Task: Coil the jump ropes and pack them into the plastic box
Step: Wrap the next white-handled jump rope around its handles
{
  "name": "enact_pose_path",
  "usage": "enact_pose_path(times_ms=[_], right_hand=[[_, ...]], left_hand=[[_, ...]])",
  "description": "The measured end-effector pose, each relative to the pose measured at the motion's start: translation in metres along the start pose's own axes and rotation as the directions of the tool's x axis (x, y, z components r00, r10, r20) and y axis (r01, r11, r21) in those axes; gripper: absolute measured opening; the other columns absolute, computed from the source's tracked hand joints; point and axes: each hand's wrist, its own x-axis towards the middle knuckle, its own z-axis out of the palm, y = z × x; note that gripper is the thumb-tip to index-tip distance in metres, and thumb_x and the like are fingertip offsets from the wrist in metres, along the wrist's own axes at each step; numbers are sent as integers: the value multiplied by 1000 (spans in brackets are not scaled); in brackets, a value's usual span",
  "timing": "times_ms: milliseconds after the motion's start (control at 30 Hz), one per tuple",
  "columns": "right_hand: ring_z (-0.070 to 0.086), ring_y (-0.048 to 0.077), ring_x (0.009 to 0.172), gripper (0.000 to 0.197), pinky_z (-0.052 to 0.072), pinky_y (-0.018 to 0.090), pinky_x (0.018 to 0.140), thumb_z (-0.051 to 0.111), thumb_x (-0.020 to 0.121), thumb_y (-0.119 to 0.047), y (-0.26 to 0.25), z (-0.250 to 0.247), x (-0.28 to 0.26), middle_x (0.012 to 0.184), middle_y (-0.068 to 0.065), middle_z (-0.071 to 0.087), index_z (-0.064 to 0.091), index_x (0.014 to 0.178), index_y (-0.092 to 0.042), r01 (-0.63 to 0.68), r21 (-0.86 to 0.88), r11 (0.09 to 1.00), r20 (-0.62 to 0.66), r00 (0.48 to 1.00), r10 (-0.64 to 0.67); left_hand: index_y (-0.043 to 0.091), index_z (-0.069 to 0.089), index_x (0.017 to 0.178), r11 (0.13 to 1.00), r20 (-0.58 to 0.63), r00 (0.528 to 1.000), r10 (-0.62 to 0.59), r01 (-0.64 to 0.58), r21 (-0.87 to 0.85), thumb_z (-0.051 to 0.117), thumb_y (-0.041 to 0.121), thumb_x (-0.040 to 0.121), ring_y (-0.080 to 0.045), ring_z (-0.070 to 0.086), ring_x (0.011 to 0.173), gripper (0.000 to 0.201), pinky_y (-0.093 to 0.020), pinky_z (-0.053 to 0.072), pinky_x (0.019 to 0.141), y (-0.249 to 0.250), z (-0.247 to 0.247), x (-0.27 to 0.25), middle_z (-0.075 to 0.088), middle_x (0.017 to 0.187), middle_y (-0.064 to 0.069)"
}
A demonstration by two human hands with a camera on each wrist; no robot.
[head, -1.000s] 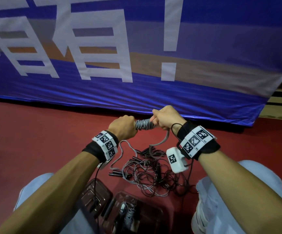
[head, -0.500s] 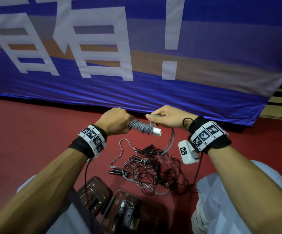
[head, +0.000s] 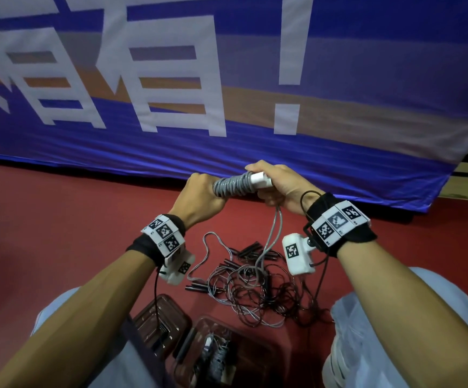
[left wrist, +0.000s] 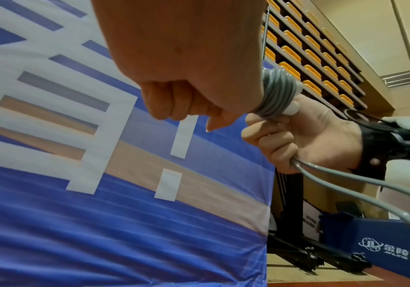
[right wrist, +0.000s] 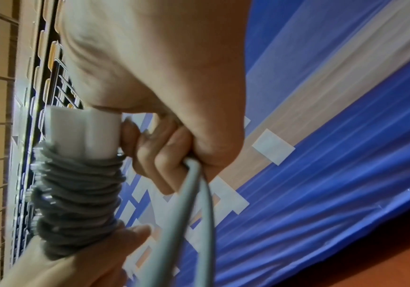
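Your left hand (head: 199,197) is clenched round the grey jump rope (head: 231,184), wound tight around its white handles (head: 260,180), up in front of the blue banner (head: 339,152). Your right hand (head: 283,186) curls over the handle ends and pinches the two loose cord strands that drop from it. They run down to the tangle of dark and grey ropes (head: 255,292) on the red floor (head: 45,233) between your knees. Nearer you, the brown see-through plastic box (head: 258,345) holds a coiled grey rope (head: 216,357) and a dark handle. Its lid (head: 160,323) lies just beside it, on the left.
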Motion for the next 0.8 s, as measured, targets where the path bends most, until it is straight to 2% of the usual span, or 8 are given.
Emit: enact_pose_path(times_ms=[133, 233, 333, 400, 467, 600, 700, 800], right_hand=[[15, 11, 46, 33, 10, 22, 44, 53, 91, -31, 3, 0, 4, 60, -4, 21, 34, 64, -25, -87, 70, 994, 5, 996, 87], [20, 9, 37, 33, 14, 19, 40, 42, 93, -33, 6, -3, 5, 51, -5, 28, 36, 62, -23, -122, -77, 990, -79, 990, 116], [23, 10, 39, 53, 16, 21, 42, 34, 100, -56, 9, 4, 4, 53, -3, 30, 36, 59, -23, -65, -124, 990, -147, 988, 46], [19, 9, 40, 67, 14, 21, 41, 20, 96, -79, 9, 13, 3, 50, -5, 24, 28, 57, -24, -57, -6, 998, -117, 992, 56], [19, 9, 41, 69, 14, 23, 44, 13, 90, -86, 10, 20, 3, 51, -7, 24, 30, 62, -25, -27, 8, 1000, -117, 993, 28], [31, 8, 42, 66, 25, 24, 43, 16, 92, -84, 18, 24, 3, 55, -8, 35, 47, 78, -27, 26, -155, 988, -148, 988, -49], [38, 11, 43, 71, 31, 26, 45, 20, 93, -83, 26, 29, 5, 53, -5, 44, 49, 74, -20, -24, -244, 970, -184, 983, -22], [46, 16, 52, 72, 33, 30, 51, 28, 98, -73, 36, 35, 11, 59, 0, 54, 57, 71, -13, -51, -340, 939, -246, 969, -36]], left_hand=[[13, 38, 49, 997, -17, 997, -79, 78, -24, 64, 16, 79, -12, 26, 41, 40, -24, 25, 41, 5, 7, -1, 36, 40, 2], [14, 36, 48, 993, -12, 994, -111, 110, -41, 64, 16, 79, -11, 26, 39, 42, -22, 24, 40, 5, 12, -2, 37, 39, 4], [10, 39, 49, 980, -20, 983, -180, 178, -85, 64, 19, 77, -14, 27, 42, 39, -27, 26, 40, 4, 15, 0, 38, 42, 3], [7, 41, 51, 966, -39, 972, -232, 225, -131, 64, 21, 76, -13, 29, 44, 37, -31, 29, 41, 6, 18, 1, 38, 43, 3], [7, 42, 52, 942, -28, 956, -292, 283, -181, 64, 20, 76, -11, 31, 45, 35, -31, 32, 42, 10, 22, 2, 40, 45, 3], [11, 49, 56, 895, 71, 909, -411, 417, -161, 66, 21, 77, -10, 37, 44, 29, -23, 33, 41, 9, 25, 2, 48, 50, 5], [13, 51, 59, 870, 140, 872, -469, 483, -98, 66, 22, 77, -14, 44, 46, 25, -20, 33, 38, 8, 28, 1, 53, 54, 4], [12, 52, 62, 845, 190, 834, -518, 534, -39, 60, 23, 76, -18, 48, 47, 19, -19, 35, 42, 5, 33, -2, 60, 63, -2]])
